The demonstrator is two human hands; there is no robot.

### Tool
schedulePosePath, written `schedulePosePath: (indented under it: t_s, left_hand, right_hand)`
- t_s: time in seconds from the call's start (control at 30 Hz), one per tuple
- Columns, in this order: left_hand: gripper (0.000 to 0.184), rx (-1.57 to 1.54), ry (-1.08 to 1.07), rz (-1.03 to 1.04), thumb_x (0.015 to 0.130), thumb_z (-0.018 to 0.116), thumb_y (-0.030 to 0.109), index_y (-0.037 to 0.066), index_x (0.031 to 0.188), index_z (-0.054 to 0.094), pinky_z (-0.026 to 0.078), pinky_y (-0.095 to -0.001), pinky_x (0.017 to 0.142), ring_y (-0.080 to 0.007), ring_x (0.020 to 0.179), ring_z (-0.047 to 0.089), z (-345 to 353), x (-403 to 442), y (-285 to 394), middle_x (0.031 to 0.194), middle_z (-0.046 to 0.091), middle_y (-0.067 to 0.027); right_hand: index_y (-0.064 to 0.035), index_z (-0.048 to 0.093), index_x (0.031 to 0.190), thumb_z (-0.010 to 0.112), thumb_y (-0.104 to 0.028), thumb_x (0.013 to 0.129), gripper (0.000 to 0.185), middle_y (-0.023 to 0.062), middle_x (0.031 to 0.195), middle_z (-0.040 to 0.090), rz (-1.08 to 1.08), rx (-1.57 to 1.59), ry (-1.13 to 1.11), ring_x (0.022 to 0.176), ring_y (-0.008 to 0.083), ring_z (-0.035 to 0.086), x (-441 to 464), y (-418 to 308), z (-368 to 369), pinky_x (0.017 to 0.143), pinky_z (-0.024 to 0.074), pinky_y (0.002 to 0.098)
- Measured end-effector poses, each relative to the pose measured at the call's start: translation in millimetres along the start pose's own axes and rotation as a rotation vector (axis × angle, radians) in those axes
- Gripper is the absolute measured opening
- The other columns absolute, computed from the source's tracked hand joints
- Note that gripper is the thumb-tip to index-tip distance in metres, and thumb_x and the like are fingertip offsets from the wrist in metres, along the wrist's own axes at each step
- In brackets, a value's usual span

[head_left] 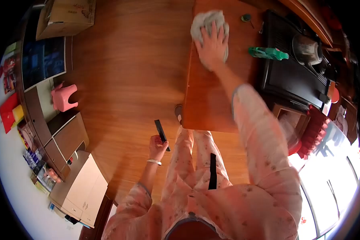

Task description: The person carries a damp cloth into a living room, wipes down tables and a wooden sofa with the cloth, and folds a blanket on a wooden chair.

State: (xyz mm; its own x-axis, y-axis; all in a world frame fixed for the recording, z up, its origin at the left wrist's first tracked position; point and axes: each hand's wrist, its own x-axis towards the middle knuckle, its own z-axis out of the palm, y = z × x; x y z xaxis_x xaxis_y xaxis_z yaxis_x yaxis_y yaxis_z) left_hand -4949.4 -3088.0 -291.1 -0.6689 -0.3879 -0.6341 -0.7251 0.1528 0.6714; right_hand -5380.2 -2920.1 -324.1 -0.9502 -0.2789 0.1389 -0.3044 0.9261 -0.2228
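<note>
My right hand (213, 46) lies over a crumpled pale cloth (209, 20) near the left edge of the wooden table (212, 100). Its fingers are spread and press the cloth to the tabletop. To the right of that hand, a green bottle (264, 53) lies or stands on the table beside a black tray. Low on the left, away from the table, my left hand (159, 148) is closed around a slim black bar-shaped thing (161, 132). Whether that is a phone or a remote control I cannot make out.
A black tea tray (292, 80) carries a metal-looking pot (307, 50). A small dark green item (246, 18) is on the table. Across the wooden floor (128, 60) are a pink stool (64, 97), a cardboard box (68, 18) and cabinets (82, 188). A red chair-like thing (314, 132) is at right.
</note>
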Motion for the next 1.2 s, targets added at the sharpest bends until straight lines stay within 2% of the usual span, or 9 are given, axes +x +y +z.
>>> schedulePosePath:
  t_s: [0.1,0.17,0.3,0.37,0.7,0.77,0.93,1.0,1.2]
  left_hand:
    - [0.035,-0.077,0.053,-0.06,0.072,0.073,0.005,0.002,0.098,0.05,0.051,-0.0232,0.064,-0.0104,0.073,0.058,-5,-4,17,0.082,0.059,-0.0052]
    - [0.035,-0.008,0.067,-0.072,0.072,0.073,0.004,0.002,0.099,0.05,0.051,-0.024,0.064,-0.0108,0.073,0.059,-11,-4,18,0.082,0.059,-0.0049]
    - [0.035,-0.059,0.081,-0.065,0.072,0.072,0.003,0.002,0.098,0.049,0.05,-0.0232,0.063,-0.0095,0.071,0.056,-26,-2,10,0.081,0.058,-0.0037]
    - [0.035,-0.034,0.061,-0.02,0.072,0.072,0.003,0.002,0.098,0.049,0.049,-0.0228,0.063,-0.0091,0.07,0.055,-33,16,2,0.08,0.057,-0.0033]
    - [0.036,0.163,-0.171,0.167,0.073,0.071,0.004,0.003,0.1,0.048,0.049,-0.0226,0.061,-0.0093,0.068,0.055,-152,135,73,0.081,0.057,-0.0034]
    - [0.035,0.184,-0.146,0.064,0.073,0.071,0.004,0.003,0.1,0.049,0.049,-0.023,0.061,-0.0095,0.069,0.056,-179,153,82,0.082,0.058,-0.0041]
    - [0.038,0.319,-0.176,0.09,0.072,0.073,0.01,0.003,0.099,0.049,0.05,-0.0263,0.062,-0.0112,0.071,0.057,-216,190,114,0.084,0.06,-0.0052]
    - [0.042,0.422,-0.256,0.109,0.07,0.075,0.012,0.003,0.101,0.048,0.05,-0.0281,0.062,-0.0123,0.069,0.056,-213,210,122,0.081,0.058,-0.0045]
    - [0.048,0.428,-0.478,0.28,0.068,0.077,0.015,0.003,0.105,0.048,0.05,-0.03,0.066,-0.0157,0.078,0.055,-125,237,211,0.088,0.054,-0.0066]
  right_hand:
    - [-0.0209,0.049,0.13,0.054,-0.041,0.085,0.05,0.0113,0.147,0.025,-0.049,-0.022,0.066,0.134,0.0388,0.019,90,12,16,0.105,0.0165,0.0602]
    - [-0.0222,0.034,0.141,0.062,-0.049,0.076,0.075,0.0072,0.153,0.01,0.041,-0.094,-0.236,0.138,0.0348,0.011,126,9,3,0.109,0.0176,0.0523]
    - [-0.0209,0.039,0.138,0.063,-0.039,0.076,0.068,0.0089,0.149,0.023,0.052,-0.095,-0.197,0.137,0.0359,0.015,118,6,-4,0.108,0.0203,0.0521]
    - [-0.0272,0.049,0.13,0.053,-0.046,0.085,0.048,0.0051,0.148,0.023,-0.161,-0.252,-0.161,0.136,0.0329,0.016,90,12,13,0.107,0.0162,0.0578]
    - [-0.0251,0.053,0.124,0.067,-0.026,0.071,0.055,0.0015,0.143,0.033,-0.17,0.094,-0.574,0.135,0.0284,0.023,-215,-79,-66,0.109,0.0172,0.0548]
    - [-0.0296,0.051,0.127,0.072,-0.023,0.066,0.065,-0.0026,0.144,0.031,-0.162,0.111,-0.529,0.134,0.0285,0.023,-292,-75,-49,0.11,0.017,0.0529]
    - [-0.0229,0.054,0.123,0.063,-0.005,0.064,0.062,0.0027,0.135,0.041,0.112,0.214,-0.526,0.121,0.0314,0.037,-344,-59,-101,0.095,0.0329,0.0495]
    - [-0.0173,0.054,0.121,0.058,-0.001,0.062,0.062,0.0086,0.131,0.045,0.573,0.102,-0.396,0.114,0.0338,0.04,-349,-58,-116,0.091,0.0351,0.0486]
    - [-0.018,0.051,0.128,0.061,-0.017,0.074,0.055,0.01,0.14,0.035,0.752,0.217,-0.087,0.122,0.0387,0.033,-255,-36,-128,0.104,0.0254,0.0527]
